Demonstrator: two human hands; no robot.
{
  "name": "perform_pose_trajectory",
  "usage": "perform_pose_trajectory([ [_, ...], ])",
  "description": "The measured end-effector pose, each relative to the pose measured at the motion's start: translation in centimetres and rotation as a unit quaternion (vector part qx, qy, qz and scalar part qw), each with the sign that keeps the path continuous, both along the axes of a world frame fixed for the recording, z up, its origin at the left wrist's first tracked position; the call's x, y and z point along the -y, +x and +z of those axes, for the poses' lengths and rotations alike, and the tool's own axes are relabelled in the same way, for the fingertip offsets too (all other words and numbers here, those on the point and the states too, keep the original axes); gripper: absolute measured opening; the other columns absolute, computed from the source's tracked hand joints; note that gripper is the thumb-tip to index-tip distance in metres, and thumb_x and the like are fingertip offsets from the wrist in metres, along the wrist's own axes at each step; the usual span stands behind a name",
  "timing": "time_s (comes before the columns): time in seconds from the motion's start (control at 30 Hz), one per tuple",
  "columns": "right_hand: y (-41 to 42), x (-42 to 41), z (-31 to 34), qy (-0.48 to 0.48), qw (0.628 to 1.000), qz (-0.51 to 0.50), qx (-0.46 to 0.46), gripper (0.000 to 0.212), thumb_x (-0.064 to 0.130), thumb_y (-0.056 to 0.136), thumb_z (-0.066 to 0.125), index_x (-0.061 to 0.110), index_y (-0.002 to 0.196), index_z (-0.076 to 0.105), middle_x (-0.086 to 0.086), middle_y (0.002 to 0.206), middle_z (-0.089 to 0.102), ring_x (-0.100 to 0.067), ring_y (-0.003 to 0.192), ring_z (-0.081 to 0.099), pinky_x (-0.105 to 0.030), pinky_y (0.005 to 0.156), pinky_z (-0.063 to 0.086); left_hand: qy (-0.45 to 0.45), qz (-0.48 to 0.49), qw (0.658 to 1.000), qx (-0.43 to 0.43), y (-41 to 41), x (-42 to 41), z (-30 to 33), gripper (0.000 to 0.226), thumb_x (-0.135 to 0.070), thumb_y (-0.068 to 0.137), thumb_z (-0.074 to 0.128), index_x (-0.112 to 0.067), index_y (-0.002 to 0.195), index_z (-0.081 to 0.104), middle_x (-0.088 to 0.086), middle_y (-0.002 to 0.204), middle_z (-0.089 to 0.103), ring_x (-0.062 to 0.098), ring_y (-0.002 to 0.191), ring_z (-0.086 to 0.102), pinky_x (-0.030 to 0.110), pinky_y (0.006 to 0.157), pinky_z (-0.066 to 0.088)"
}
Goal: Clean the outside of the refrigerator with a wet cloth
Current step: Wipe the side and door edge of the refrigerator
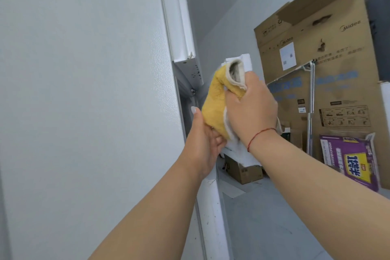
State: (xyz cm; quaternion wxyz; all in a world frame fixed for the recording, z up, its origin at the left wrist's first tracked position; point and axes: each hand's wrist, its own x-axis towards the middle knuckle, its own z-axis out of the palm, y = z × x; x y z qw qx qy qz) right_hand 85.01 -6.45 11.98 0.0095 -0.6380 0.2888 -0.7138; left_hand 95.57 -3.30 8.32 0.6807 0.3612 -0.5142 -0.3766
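The white refrigerator (pixel 84 91) fills the left half of the view, its textured side panel facing me. One of its doors (pixel 247 63) stands open, seen edge-on behind my hands. A yellow cloth (pixel 215 103) with a grey-white underside is wrapped over that door's edge. My right hand (pixel 251 107) grips the cloth from the right and presses it on the door. My left hand (pixel 202 143) holds the door's edge from below left, thumb up against the cloth. The hinge bracket (pixel 190 72) shows dark specks.
A tall brown cardboard box (pixel 329 53) leans against the wall at right. A purple printed bag (pixel 350 160) stands in front of it, beside a metal pole (pixel 311 107). A small carton (pixel 242 171) lies on the grey floor (pixel 274 217).
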Motion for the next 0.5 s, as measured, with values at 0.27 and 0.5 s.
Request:
perform_pose_trajectory([
  [0.27, 2.4, 0.9, 0.6, 0.314, 0.834, 0.454, 0.018, 0.021, 0.025, 0.089, 0.064, 0.008, 0.102, 0.063, -0.014, 0.1, 0.07, -0.025, 0.085, 0.069, -0.045, 0.081, 0.057, -0.037, 0.284, 0.957, 0.052, 3.1, -2.7, 1.7, 0.018, -0.022, 0.096, 0.06, -0.013, 0.111, 0.061, 0.01, 0.106, 0.071, 0.026, 0.095, 0.069, 0.041, 0.082, 0.058],
  [0.5, 3.0, 3.0, 1.4, 0.402, 0.66, 0.61, 0.176, 0.031, 0.001, 0.1, 0.032, 0.0, 0.077, 0.052, -0.018, 0.051, 0.06, -0.019, 0.045, 0.062, -0.039, 0.072, 0.051, -0.165, 0.601, 0.688, 0.373, 5.2, -2.4, 3.2, 0.039, -0.036, 0.094, 0.042, -0.016, 0.123, 0.06, 0.006, 0.121, 0.057, 0.026, 0.116, 0.047, 0.029, 0.092, 0.034],
])
